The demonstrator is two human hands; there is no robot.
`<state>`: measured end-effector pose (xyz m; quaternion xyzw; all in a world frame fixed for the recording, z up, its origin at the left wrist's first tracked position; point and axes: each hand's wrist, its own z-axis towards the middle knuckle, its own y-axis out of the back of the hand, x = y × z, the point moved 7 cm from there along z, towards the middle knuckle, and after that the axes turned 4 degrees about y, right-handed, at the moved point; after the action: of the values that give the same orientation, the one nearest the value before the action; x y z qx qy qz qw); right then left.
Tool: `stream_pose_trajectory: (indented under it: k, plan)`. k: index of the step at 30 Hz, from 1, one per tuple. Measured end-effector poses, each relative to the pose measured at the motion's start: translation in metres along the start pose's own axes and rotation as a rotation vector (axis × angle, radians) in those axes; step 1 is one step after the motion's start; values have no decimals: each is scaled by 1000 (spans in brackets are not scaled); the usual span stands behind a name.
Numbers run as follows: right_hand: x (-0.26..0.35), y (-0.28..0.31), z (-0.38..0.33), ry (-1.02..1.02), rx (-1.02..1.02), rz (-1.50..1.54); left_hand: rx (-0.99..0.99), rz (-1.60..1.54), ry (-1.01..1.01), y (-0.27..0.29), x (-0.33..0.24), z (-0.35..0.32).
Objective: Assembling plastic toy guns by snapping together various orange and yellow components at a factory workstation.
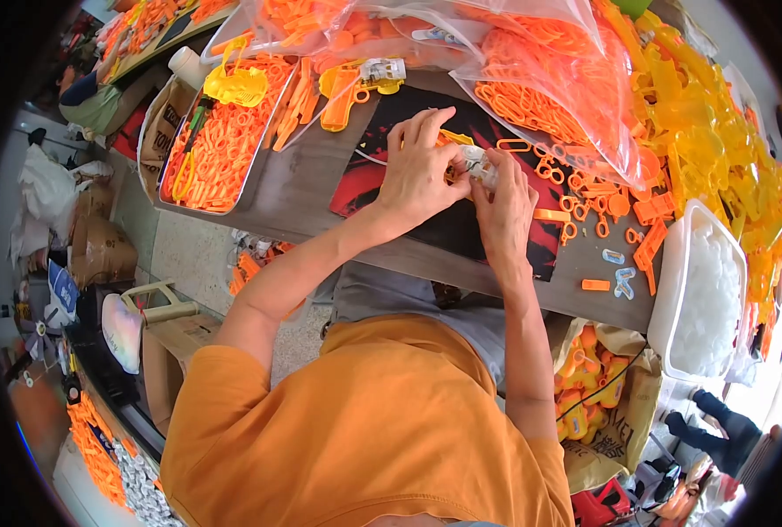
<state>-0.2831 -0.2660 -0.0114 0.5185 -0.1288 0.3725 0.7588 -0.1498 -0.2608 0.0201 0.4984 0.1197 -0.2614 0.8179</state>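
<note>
My left hand [419, 171] and my right hand [503, 206] meet over a black-and-red mat [426, 230]. Between their fingertips is a small toy part with a clear, whitish section [479, 167]; yellow and orange plastic shows just behind it. The left thumb and index finger pinch it from the left while its other fingers point up. The right fingers close on its right side. My hands hide much of the piece. A yellow-and-orange toy gun [345, 98] with a clear section lies beyond the mat to the left.
Loose orange rings and clips [597, 198] lie right of the mat. On the left stands a tray [249, 186] of small orange parts. Bags of orange pieces [540, 83] fill the back, yellow shells [716, 114] pile up at right, and a white tub [663, 338] holds clear pieces.
</note>
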Motion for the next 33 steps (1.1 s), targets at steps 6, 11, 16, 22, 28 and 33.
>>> stream_pose_trajectory:
  k: [6,11,16,22,28,33]
  plan:
    - [3,-1,0,47,6,-2,-42,39,-147,16,-11,-5]
    - [-2,1,1,16,-32,100,-48,15,-133,5,-11,9]
    - [5,1,-1,109,-53,64,-40,-41,-56,-1,-1,6]
    - [6,5,-2,130,-68,1,-76,17,-40,5,-11,8]
    - [5,2,-1,105,-48,91,-81,84,-171,6,-16,8]
    - [2,1,-1,102,-29,53,-94,111,-229,8,-21,4]
